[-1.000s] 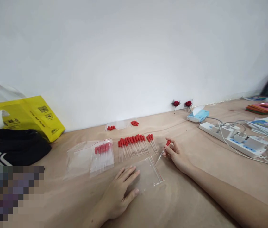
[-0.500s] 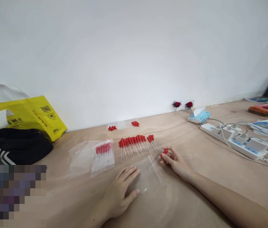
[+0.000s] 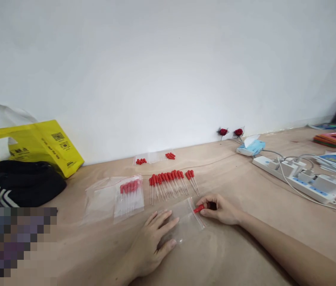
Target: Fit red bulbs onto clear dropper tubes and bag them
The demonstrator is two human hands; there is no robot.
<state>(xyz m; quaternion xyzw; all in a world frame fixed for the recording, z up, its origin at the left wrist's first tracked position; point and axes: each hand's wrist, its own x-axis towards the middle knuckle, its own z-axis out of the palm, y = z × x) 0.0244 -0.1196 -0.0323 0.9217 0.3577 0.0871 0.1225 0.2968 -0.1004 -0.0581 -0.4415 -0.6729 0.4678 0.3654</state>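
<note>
My right hand (image 3: pixel 219 209) pinches the red bulb of a dropper (image 3: pixel 199 208) at the mouth of a clear zip bag (image 3: pixel 182 224); the dropper's tube points left into the bag and is hard to make out. My left hand (image 3: pixel 156 242) lies flat with fingers spread, pressing on the bag's other end. Beyond the bag is a row of red-topped droppers (image 3: pixel 168 182), with a few more droppers (image 3: pixel 191 178) just right of it. At the left, a filled zip bag (image 3: pixel 129 198) holds several droppers and overlaps flat clear bags (image 3: pixel 100 200).
Near the wall lie clear bags with red bulbs (image 3: pixel 170 156). A yellow bag (image 3: pixel 37 147) and black cloth (image 3: pixel 33 182) sit at left. To the right are a tissue pack (image 3: pixel 251 147), a power strip (image 3: pixel 292 178) with cables, and two red roses (image 3: pixel 223 132) by the wall.
My right hand has moved down and slightly left, bringing the dropper's bulb to the bag's opening with the tube inside. My left hand stays nearly in place on the bag.
</note>
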